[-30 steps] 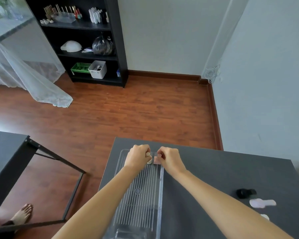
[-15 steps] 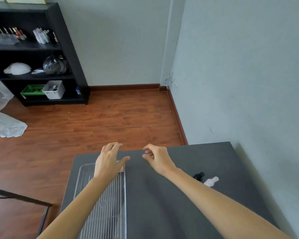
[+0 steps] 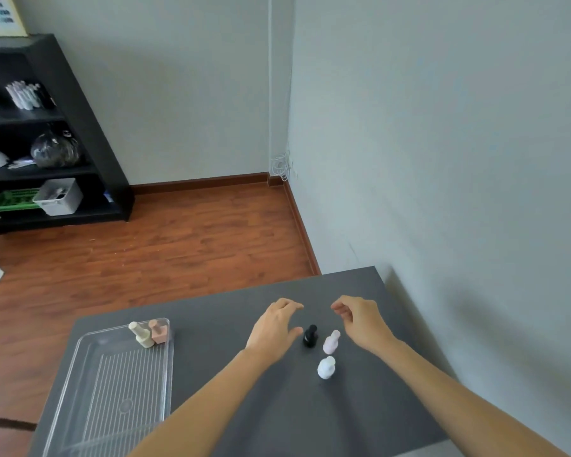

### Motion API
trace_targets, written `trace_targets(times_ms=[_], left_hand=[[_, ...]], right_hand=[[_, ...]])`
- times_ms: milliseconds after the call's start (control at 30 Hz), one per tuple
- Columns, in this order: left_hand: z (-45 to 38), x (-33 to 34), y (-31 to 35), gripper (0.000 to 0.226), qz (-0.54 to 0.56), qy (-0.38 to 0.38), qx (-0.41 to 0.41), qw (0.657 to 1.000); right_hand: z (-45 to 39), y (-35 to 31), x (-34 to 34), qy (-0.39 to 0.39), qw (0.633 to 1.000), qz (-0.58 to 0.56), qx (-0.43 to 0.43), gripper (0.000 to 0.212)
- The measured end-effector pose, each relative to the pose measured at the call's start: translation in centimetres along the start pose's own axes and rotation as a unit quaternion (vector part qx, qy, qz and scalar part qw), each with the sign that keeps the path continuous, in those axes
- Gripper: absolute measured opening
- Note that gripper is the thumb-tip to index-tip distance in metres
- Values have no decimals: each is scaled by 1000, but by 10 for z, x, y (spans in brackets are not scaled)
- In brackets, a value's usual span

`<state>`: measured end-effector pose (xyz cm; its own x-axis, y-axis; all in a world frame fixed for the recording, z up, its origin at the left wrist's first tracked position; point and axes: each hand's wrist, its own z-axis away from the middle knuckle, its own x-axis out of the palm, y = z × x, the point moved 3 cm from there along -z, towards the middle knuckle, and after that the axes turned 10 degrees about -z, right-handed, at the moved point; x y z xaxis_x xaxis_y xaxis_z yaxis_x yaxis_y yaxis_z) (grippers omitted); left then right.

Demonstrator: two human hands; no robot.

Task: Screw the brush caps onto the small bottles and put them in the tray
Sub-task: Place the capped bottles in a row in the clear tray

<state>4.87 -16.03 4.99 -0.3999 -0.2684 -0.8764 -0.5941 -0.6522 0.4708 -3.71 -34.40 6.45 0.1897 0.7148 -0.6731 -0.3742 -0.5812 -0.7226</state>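
Both bare forearms reach forward over the matte dark grey table (image 3: 231,407), past a glossy white bottle (image 3: 326,368) standing nearest, then a pale pink bottle (image 3: 331,342) and a black bottle (image 3: 310,336). The left hand (image 3: 274,328) and right hand (image 3: 360,319) hover palm-down with fingers loosely curled, holding nothing, the left thumb just beside the black bottle. In the far corner of the clear ribbed plastic tray (image 3: 89,400) stand a cream bottle (image 3: 141,335) and a peach bottle (image 3: 159,331), touching.

Two bottles (image 3: 149,334) stand side by side in the far corner of the tray (image 3: 80,357). The tray sits on the table (image 3: 231,390), left of three more bottles (image 3: 323,351). Both hands are over those three.
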Motion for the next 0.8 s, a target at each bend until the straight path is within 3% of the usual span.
trace_targets(times_ms=[100,267,433,800], left_hand=[[-8,20,13,49,0,-34,-12,999],[-16,40,19,50,-1,-65,-41,997],[-20,51,20,35,-7,-54,-81,995],[-19,51,15,16,35,-31,-125,991]], right_hand=[[6,18,6,-46,999,4,21,48],[8,35,20,-81,996,-18,30,34],[9,40,30,-73,997,-31,16,20],[6,39,31,-69,997,-22,18,16]])
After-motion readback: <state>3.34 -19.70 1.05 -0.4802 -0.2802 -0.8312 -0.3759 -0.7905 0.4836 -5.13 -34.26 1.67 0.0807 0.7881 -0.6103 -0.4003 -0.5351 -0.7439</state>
